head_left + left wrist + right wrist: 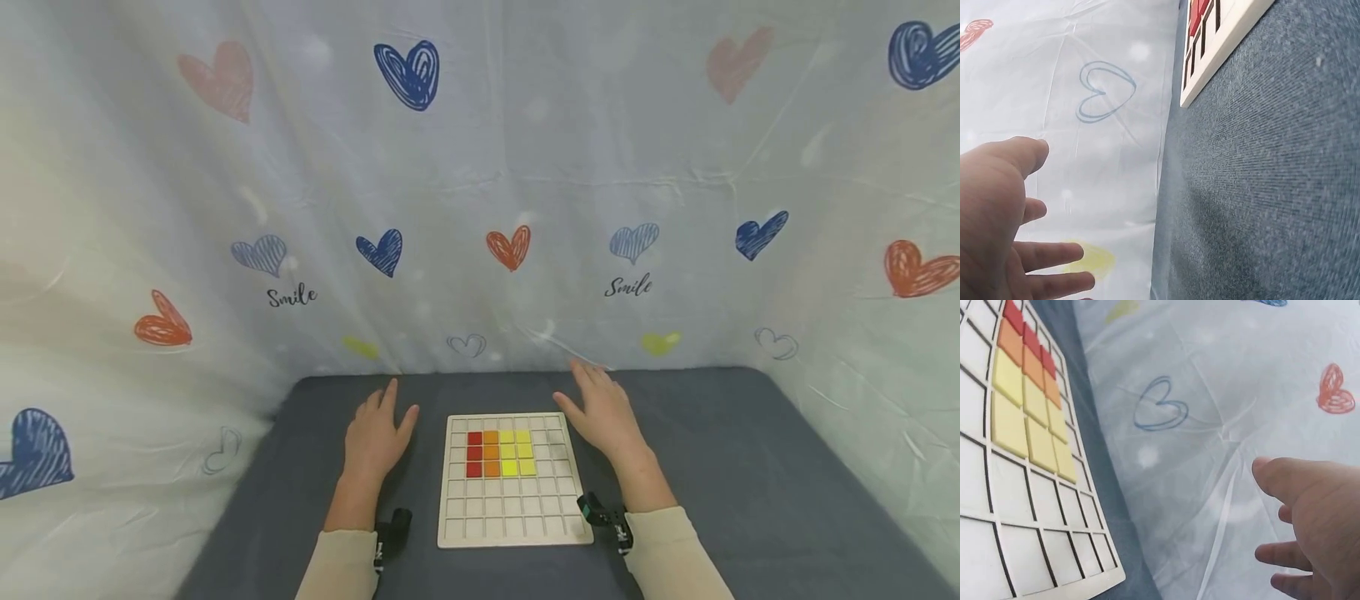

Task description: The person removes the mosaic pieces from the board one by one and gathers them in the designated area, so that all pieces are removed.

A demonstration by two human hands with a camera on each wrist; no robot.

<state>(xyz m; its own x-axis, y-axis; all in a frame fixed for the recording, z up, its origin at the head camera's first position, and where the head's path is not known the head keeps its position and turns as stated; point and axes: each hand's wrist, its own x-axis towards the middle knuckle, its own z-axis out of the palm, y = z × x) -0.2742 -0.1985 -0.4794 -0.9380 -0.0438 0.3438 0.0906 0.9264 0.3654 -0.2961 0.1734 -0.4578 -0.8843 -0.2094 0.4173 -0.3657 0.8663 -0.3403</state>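
Between the two hands a pale wooden grid board (517, 533) lies on the dark cloth. Square tiles fill a block of its cells: a column of red tiles (474, 453), a column of orange tiles (491, 453) and two columns of yellow tiles (517, 453). To the board's left is my left hand (375, 437), fingers spread and holding nothing. My right hand (606, 415) is by the board's upper right corner, its fingers extended and its palm bare. Each wrist view shows that hand's thumb and fingers apart from the board.
A dark blue-grey cloth (750, 467) covers the table. Behind it hangs a white curtain (562, 317) printed with hearts and words, which also closes in both sides. Black wrist cameras are strapped on both wrists, the right one (592, 510) overlapping the board's edge in the head view.
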